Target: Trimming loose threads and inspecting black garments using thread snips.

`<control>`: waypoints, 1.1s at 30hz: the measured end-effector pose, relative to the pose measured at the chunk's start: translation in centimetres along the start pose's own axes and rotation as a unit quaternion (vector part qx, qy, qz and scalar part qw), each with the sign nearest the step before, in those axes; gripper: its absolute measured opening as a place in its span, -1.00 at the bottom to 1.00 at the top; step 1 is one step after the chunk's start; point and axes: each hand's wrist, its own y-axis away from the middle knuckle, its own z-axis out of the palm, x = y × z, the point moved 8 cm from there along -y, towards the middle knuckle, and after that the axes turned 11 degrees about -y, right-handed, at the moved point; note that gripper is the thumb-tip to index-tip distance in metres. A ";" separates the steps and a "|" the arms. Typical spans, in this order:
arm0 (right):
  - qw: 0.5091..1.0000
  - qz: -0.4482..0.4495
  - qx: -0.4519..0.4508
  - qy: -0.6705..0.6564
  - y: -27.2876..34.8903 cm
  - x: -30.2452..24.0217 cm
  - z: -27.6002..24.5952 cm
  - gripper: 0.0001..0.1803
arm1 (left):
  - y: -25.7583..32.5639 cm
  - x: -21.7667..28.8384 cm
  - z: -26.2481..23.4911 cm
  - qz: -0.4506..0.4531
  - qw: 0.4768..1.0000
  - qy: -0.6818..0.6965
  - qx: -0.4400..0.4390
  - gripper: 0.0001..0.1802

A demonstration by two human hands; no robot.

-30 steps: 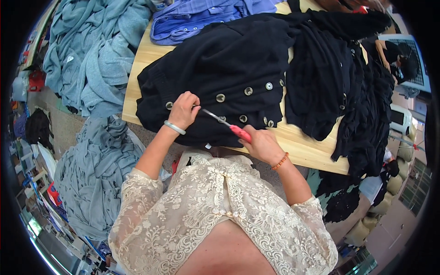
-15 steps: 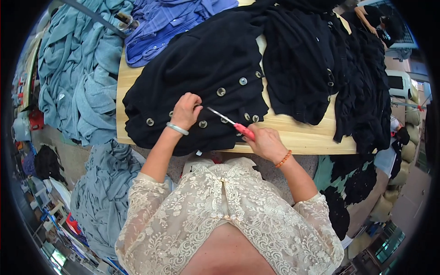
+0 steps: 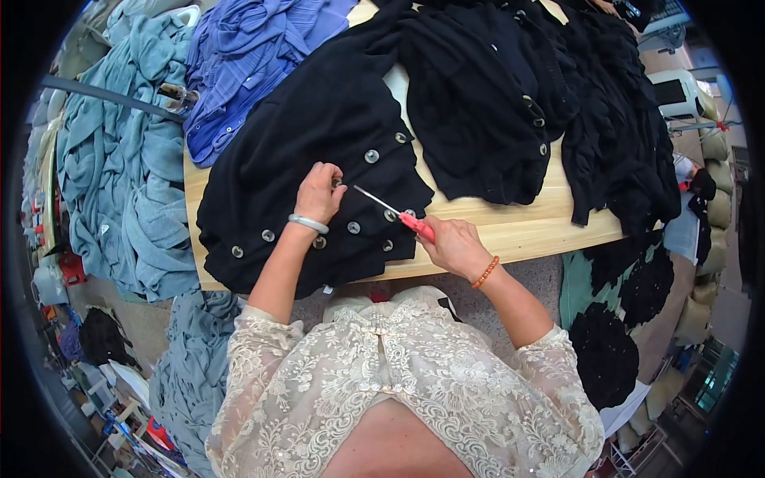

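A black knit cardigan (image 3: 295, 127) with several large, shiny round buttons lies spread over the near left part of the wooden table (image 3: 486, 231). My left hand (image 3: 317, 197) rests on it, thumb and fingers pinched round one button (image 3: 337, 183) at the fabric. In my right hand (image 3: 458, 248) is a pair of small red-handled scissors (image 3: 417, 226), its slim metal blades aimed left at the pinched button. The tip stays a little apart from my left fingers. My right fingers wrap round the handle and hide its lower end.
More black knitwear (image 3: 478, 111) covers the table's right side, with blue-violet garments (image 3: 247, 64) at the back left. Grey-green knits (image 3: 119, 175) are heaped on the left, and others (image 3: 191, 358) below. A dark bar (image 3: 111, 94) crosses the upper left. Black pieces (image 3: 606, 350) lie low right.
The view has shifted, so the table sits farther left and tilted. My left hand now shows a button between its fingers; the scissors' tip is slightly nearer to it.
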 end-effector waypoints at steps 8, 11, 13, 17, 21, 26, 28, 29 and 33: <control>0.993 -0.062 0.062 -0.076 0.4 1.8 0.1 -0.80 | -1.3 5.9 -1.9 0.126 0.980 -0.144 0.047 -0.79; 0.988 -0.071 0.121 -0.063 0.7 3.5 -2.0 -0.80 | -4.8 6.4 1.3 0.064 0.996 -0.037 -0.040 -0.62; 0.994 -0.022 0.103 -0.030 0.6 4.5 -3.0 -0.82 | -6.0 5.6 3.4 0.058 0.989 -0.128 -0.044 -0.64; 0.999 0.012 0.044 -0.013 0.3 4.8 -2.5 -0.76 | -6.1 3.9 5.7 0.050 0.988 -0.046 -0.140 -0.83; 0.998 -0.015 0.039 -0.045 0.0 4.8 -1.2 -0.74 | -5.0 4.4 4.3 0.031 0.999 -0.016 -0.010 -0.76; 0.996 -0.019 0.053 -0.063 0.5 5.8 -2.6 -0.73 | -5.8 4.4 4.3 0.007 0.996 -0.047 -0.079 -0.69; 0.997 -0.016 0.048 -0.063 0.4 5.8 -2.6 -0.73 | -6.2 4.1 4.8 -0.020 0.984 -0.101 -0.144 -0.68; 0.997 -0.012 0.043 -0.059 0.3 5.9 -2.6 -0.73 | -6.5 4.4 4.8 -0.020 0.981 -0.111 -0.158 -0.69; 0.996 -0.020 0.032 -0.083 0.1 6.2 -2.1 -0.73 | -6.6 4.4 5.3 0.025 0.972 -0.133 -0.193 -0.69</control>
